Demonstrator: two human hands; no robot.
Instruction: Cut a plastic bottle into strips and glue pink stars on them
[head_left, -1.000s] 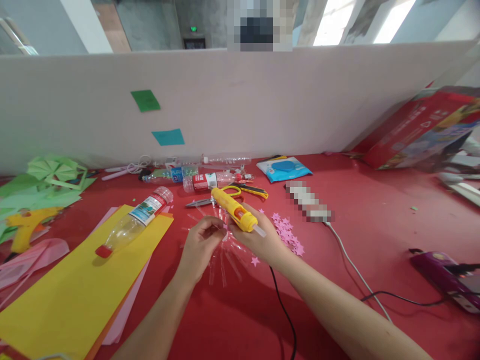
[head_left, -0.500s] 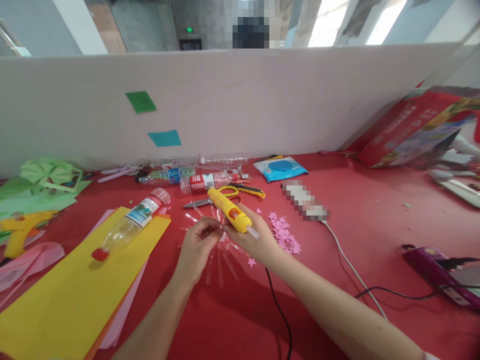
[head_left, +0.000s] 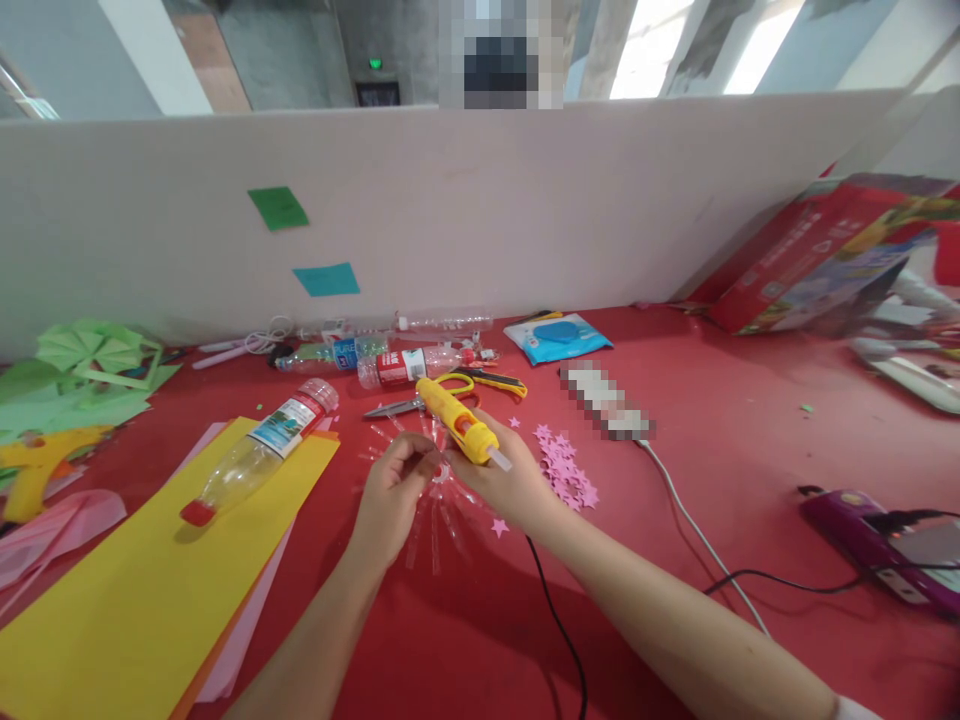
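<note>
A yellow hot glue gun (head_left: 456, 415) with a clear glue stick poking out of its back is in my right hand (head_left: 501, 472), fingers wrapped round it. My left hand (head_left: 396, 490) pinches thumb and fingers together close to the right fingertips; what they hold is too small to make out. Under both hands lies a clear plastic piece cut into radiating strips (head_left: 435, 540), partly hidden by them. Right of it are a small heap of pink stars (head_left: 564, 468) and a lone pink star (head_left: 499, 527). Scissors with yellow handles (head_left: 397, 408) lie just beyond the hands.
A plastic bottle (head_left: 259, 450) rests on yellow paper (head_left: 150, 580) at left. Behind are more bottles (head_left: 401, 367), a yellow cutter (head_left: 499, 382) and a blue wipes pack (head_left: 559, 338). A pixelated device (head_left: 606, 400), purple power strip (head_left: 862, 540) and cables lie right. Another glue gun (head_left: 41, 465) is far left.
The view has shifted slightly. Both hands stay close together over the plastic strips, with the glue gun still in the right hand.
</note>
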